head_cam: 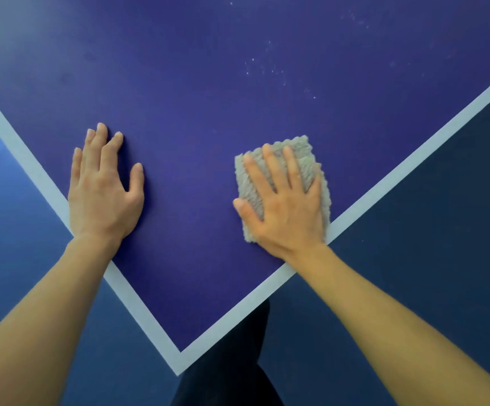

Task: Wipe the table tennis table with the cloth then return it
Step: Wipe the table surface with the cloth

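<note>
My right hand (284, 209) lies flat on the cloth (304, 148), fingers straight and spread, pushing it down to rub the table (194, 83) near its right edge. My left hand (103, 186) rests flat by the left edge, fingers straight, I think to steady me.

- Our right hand (284, 206) presses a grey cloth (305, 159) flat near the table (197, 98) corner.
- Our left hand (103, 186) rests flat on it.
</note>
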